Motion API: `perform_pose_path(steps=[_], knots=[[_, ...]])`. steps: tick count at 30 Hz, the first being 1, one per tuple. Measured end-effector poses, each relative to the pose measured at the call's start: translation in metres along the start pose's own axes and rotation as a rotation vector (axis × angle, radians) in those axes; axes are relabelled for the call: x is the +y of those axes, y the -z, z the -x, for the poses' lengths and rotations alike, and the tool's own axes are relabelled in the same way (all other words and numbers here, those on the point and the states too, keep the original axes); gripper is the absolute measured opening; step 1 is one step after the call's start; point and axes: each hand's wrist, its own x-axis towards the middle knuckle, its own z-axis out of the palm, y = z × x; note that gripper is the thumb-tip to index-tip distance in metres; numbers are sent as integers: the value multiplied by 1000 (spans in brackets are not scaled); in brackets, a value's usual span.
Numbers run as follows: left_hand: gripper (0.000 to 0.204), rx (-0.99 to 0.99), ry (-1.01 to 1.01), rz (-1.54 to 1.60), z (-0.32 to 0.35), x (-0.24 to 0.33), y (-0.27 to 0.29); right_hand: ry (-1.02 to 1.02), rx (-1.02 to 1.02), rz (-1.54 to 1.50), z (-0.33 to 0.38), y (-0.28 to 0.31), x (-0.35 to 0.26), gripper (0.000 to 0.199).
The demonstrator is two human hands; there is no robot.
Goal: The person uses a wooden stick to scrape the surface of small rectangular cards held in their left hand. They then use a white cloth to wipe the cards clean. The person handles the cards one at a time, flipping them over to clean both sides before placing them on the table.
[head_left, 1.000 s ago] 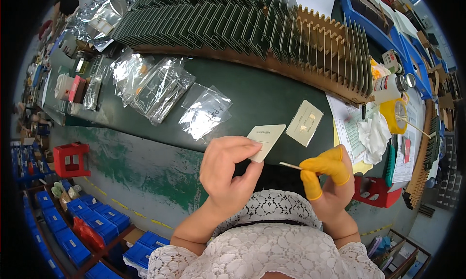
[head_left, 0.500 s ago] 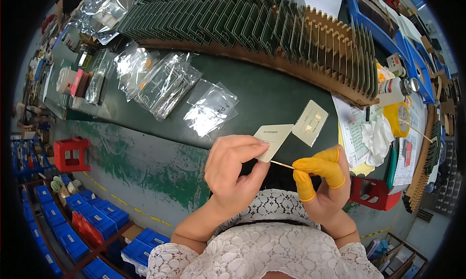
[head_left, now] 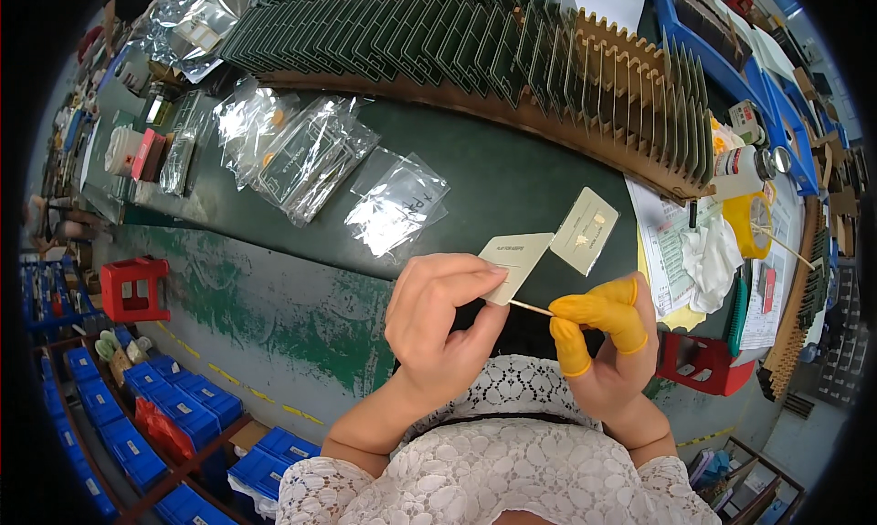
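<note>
While the left hand [head_left: 438,320] pinches a pale card [head_left: 519,260] by its near edge, thumb and fingers closed on it, the right hand [head_left: 607,342] has a thin stick [head_left: 531,309] nipped between fingertips in yellow finger covers [head_left: 574,350]. So yeah, I'd call this mid-job: the stick's tip is right at the card's near edge, though I can't tell if they actually touch. That held card doesn't look finished to me, since it's up off the green table [head_left: 493,183] and both hands are busy at it. A second card [head_left: 585,231] lies flat just beyond, to the right; whether it's done or waiting, no clue. Headcount: two cards (one held, one down), one stick in hand, one white bottle [head_left: 734,171] and one roll of yellow tape [head_left: 746,225] on the right, two red stools, one left [head_left: 135,288] and one right [head_left: 703,365]. On the far side there's a long brown rack [head_left: 630,173] packed with dark green boards [head_left: 402,41], way too many overlapping to count, same with the clear bags [head_left: 315,160] on the left.
</note>
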Motion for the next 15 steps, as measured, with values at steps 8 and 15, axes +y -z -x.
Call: perform_pose_path(steps=[8,15], knots=[[32,9,-8,-3,1,-1,0,9,-11,16,-1,1,0,26],[32,4,0,6,1,-1,1,1,-1,24,-1,1,1,26]])
